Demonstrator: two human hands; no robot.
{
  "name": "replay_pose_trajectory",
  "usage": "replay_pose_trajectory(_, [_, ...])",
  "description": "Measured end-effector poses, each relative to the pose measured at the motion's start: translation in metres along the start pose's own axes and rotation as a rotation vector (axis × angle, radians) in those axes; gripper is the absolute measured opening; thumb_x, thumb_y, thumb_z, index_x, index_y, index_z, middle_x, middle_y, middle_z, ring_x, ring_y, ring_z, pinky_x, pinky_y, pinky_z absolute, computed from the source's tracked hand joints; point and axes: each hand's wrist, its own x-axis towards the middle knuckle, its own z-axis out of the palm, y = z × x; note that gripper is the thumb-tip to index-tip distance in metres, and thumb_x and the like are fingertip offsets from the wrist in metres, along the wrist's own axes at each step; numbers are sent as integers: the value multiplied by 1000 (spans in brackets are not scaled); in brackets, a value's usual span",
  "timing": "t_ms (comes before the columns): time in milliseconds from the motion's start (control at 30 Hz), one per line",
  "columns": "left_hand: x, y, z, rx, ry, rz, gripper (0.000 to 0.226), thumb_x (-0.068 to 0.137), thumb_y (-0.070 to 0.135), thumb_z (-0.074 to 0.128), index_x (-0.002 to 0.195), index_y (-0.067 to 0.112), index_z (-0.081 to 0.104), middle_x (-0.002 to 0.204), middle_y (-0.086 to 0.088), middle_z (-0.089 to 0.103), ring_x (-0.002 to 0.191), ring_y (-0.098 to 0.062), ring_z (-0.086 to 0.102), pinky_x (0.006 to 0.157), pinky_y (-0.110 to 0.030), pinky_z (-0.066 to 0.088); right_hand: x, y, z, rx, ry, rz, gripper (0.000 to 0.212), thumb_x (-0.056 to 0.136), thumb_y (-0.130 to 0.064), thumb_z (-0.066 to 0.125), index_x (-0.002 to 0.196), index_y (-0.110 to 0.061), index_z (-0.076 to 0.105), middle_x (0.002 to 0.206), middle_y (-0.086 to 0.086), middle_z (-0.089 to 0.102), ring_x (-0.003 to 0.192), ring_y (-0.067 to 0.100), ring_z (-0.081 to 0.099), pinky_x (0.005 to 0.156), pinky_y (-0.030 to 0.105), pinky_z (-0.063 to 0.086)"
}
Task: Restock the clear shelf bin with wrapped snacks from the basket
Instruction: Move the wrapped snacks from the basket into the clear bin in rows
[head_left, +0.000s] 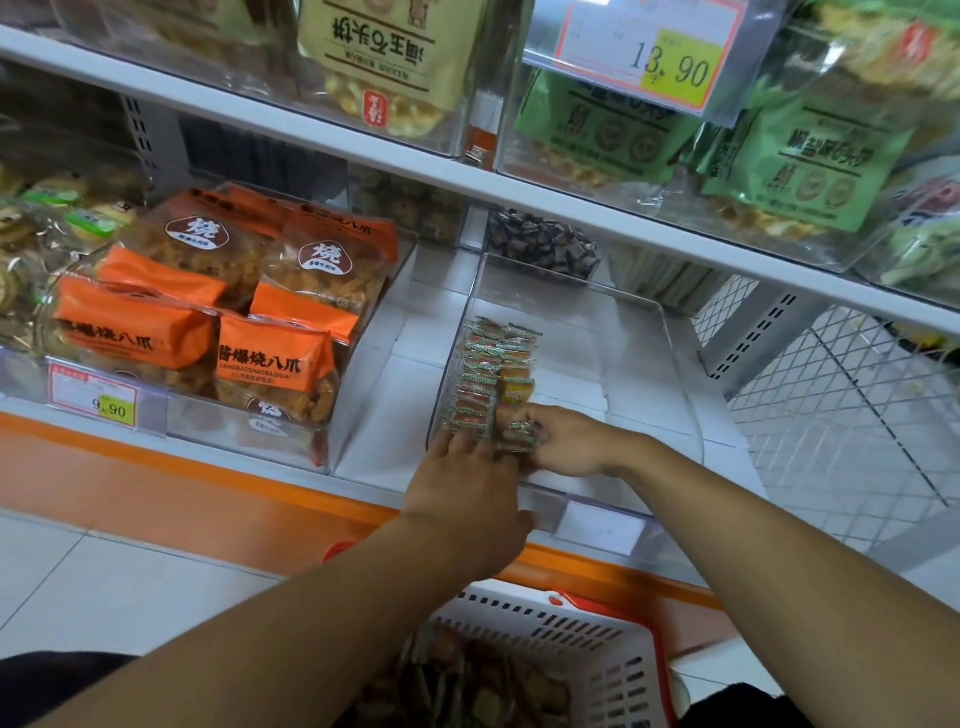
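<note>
Head view — right hand pinches wrapped snacks at clear bin's left wall; left hand flat.

Clear bin right side free; snack rows crowd left.

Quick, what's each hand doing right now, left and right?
Left hand: open, fingers laid flat on the wrapped snacks in the clear bin.
Right hand: pinching a few wrapped snacks.
</note>
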Motion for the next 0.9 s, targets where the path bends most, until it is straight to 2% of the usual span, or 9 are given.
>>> replay_pose_trajectory(67, [0,1,0,0,-9,-3,65,98,62,43,151,23,40,155,-4,42,147,-27,28,126,-44,12,1,1,-5,-15,-8,30,36,87,-17,73,117,-31,59,107,-16,55,101,12,55,76,4,44])
replay_pose_trajectory(167, [1,1,-1,-7,-11,-6,67,98,61,45,153,22,39,155,-4,43,146,-26,29,126,-44,14,3,0,-10,61,-37,109,64,86,-21,76,141,-22,45,127,-1,54,116,19,55,101,32,48])
replay_pose_trajectory(233, [1,2,-1,-11,-9,-3,69,98,61,46,154,22,37,157,-3,41,148,-26,28,126,-45,14,5,-2,-12,75,-63,138,76,85,-20,76,151,-21,38,136,4,52,123,22,53,109,39,44])
replay_pose_trajectory(333, [2,2,-1,-18,-11,2,68,98,60,46,154,24,38,159,-3,38,149,-27,26,126,-46,13,8,-6,-14,54,-102,149,59,82,-16,77,137,-20,55,125,2,61,117,23,56,105,38,46])
replay_pose_trajectory(400, [2,1,-1,-19,-15,6,66,98,60,46,153,25,39,159,-3,38,148,-27,27,126,-47,13,9,-6,-11,106,-80,143,55,80,-9,77,129,-18,55,122,6,61,115,26,58,104,43,48])
replay_pose_trajectory(533, [2,1,-1,-18,-12,7,65,98,60,46,152,24,40,157,-2,40,147,-27,28,125,-47,15,11,-3,-3,281,7,119,63,79,5,74,129,-21,44,124,5,53,106,23,58,91,43,53])
replay_pose_trajectory(633, [2,1,0,-27,-8,3,70,98,61,46,156,24,33,161,-2,35,150,-27,24,126,-47,13,10,2,0,349,116,90,65,76,4,79,123,-23,45,117,1,52,93,15,58,77,32,52])
replay_pose_trajectory(800, [3,1,0,19,-54,-14,68,98,61,46,151,19,42,158,-8,40,148,-29,28,125,-47,16,15,8,9,445,450,176,74,68,4,85,125,-23,48,129,7,51,108,22,61,72,30,57])
replay_pose_trajectory(900, [5,1,1,25,-57,-14,67,98,61,47,150,19,43,158,-8,40,148,-29,29,125,-47,16,21,4,12,544,451,284,110,71,10,79,156,-25,18,140,8,49,117,25,58,90,37,56])
